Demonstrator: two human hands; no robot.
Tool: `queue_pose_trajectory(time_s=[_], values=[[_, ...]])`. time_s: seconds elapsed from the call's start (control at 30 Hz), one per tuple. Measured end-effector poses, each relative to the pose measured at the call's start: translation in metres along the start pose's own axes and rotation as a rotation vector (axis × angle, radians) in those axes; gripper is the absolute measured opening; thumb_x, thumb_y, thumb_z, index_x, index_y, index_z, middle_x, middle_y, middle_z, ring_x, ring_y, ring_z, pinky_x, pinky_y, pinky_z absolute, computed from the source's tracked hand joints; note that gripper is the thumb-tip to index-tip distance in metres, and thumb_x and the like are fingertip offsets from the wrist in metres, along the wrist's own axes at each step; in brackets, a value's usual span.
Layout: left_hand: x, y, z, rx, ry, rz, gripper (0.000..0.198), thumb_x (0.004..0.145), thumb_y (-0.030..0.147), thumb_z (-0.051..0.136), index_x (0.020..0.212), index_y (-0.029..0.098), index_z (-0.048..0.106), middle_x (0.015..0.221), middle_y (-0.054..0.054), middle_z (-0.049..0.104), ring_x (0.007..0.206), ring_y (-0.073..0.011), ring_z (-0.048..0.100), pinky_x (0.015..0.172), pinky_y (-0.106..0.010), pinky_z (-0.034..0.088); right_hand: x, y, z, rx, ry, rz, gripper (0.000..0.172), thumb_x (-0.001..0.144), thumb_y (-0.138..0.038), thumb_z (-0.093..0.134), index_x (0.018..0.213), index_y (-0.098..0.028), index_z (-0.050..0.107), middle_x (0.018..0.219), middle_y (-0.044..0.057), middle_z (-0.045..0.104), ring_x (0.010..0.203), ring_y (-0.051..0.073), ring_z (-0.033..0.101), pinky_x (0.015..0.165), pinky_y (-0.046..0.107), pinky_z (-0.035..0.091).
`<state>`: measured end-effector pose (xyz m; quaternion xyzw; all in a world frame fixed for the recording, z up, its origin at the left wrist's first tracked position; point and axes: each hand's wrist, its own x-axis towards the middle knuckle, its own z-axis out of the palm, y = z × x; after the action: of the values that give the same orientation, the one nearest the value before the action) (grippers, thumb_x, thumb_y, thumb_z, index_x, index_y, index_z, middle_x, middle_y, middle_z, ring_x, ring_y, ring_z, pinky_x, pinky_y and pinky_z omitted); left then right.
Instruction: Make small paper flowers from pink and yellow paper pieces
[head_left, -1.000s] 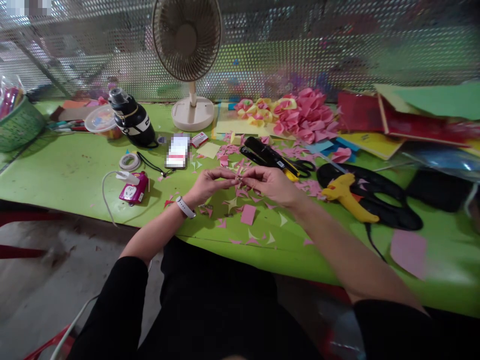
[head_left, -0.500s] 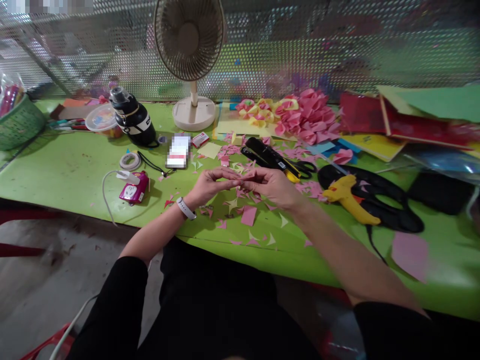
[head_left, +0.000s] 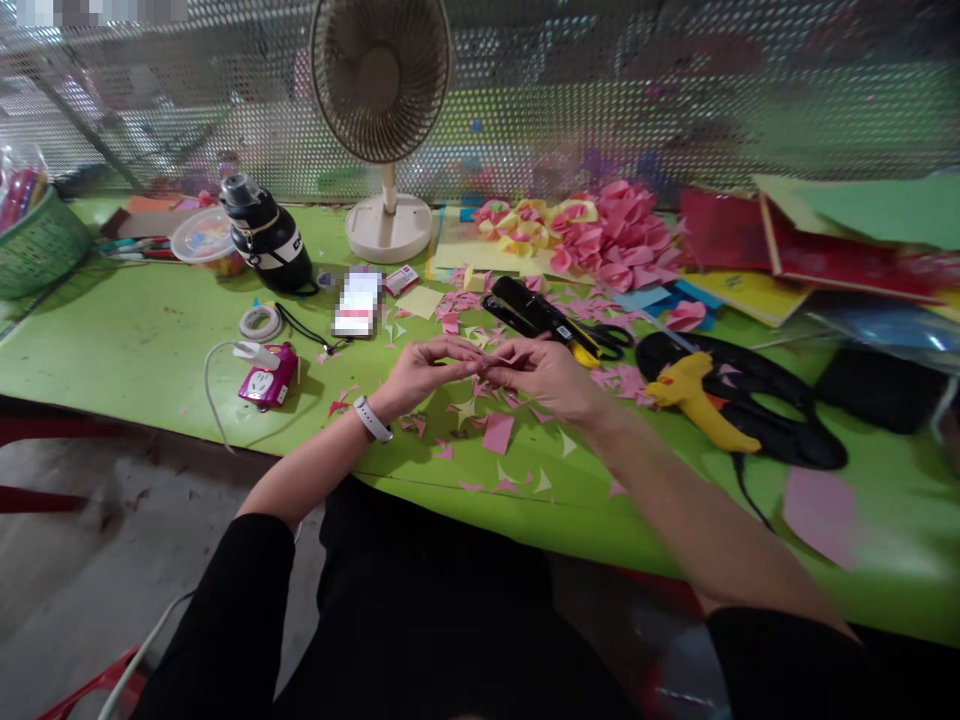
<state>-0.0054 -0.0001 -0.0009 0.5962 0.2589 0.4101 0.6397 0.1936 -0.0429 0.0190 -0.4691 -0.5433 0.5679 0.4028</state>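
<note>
Over the green table, my left hand (head_left: 433, 372) and my right hand (head_left: 545, 376) meet at the fingertips. Between them is a small piece of pink paper (head_left: 496, 362), pinched by both hands and mostly covered by the fingers. Below my hands lie a pink paper square (head_left: 498, 432) and many pink and pale yellow offcuts (head_left: 508, 472). Just beyond my right hand sits a black stapler (head_left: 534, 308), with black-handled scissors (head_left: 613, 338) partly behind it. A heap of folded pink paper petals (head_left: 619, 235) stands farther back, beside yellow ones (head_left: 525, 228).
A yellow glue gun (head_left: 701, 400) rests on a black pad at right, its cord running to the front edge. To the left are a phone (head_left: 357, 302), a tape roll (head_left: 260, 322), a purple plug adapter (head_left: 268, 378) and a black bottle (head_left: 270, 245). A fan (head_left: 388, 228) stands behind.
My fingers have shifted slightly around the pink paper, the right fingertips tilting a little. Both arms stay in nearly the same place, and the things on the table have not moved.
</note>
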Motion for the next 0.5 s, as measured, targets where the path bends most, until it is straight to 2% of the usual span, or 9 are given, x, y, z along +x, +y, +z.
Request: queue_pose_trajectory(time_s=[0.13,0.33,0.5], values=[[-0.001,-0.002,0.002,-0.035,0.034,0.017,0.018,0.069,0.036,0.086,0.075,0.020,0.078,0.092,-0.003,0.072,0.090,-0.0134,0.065,0.092,-0.035,0.048,0.001,0.002,0.001,0.010,0.004,-0.008,0.040,0.063,-0.049,0.088,0.085,-0.018,0.074,0.076,0.005,0.073,0.065,0.016,0.066,0.060,0.030,0.054],[-0.002,-0.006,0.005,-0.040,0.131,0.066,0.020,0.070,0.035,0.086,0.069,0.019,0.074,0.090,-0.002,0.071,0.089,-0.0124,0.065,0.093,-0.035,0.048,-0.001,0.010,0.008,-0.061,0.045,-0.128,0.033,0.074,-0.047,0.082,0.093,-0.020,0.077,0.089,0.006,0.075,0.077,0.018,0.071,0.075,0.036,0.060],[-0.002,-0.004,0.006,-0.036,0.144,0.062,0.019,0.068,0.036,0.087,0.073,0.021,0.077,0.092,-0.003,0.071,0.091,-0.0135,0.065,0.094,-0.035,0.049,-0.003,0.012,0.006,-0.106,0.031,-0.134,0.033,0.077,-0.048,0.079,0.098,-0.023,0.079,0.091,0.006,0.076,0.073,0.017,0.069,0.070,0.035,0.060]])
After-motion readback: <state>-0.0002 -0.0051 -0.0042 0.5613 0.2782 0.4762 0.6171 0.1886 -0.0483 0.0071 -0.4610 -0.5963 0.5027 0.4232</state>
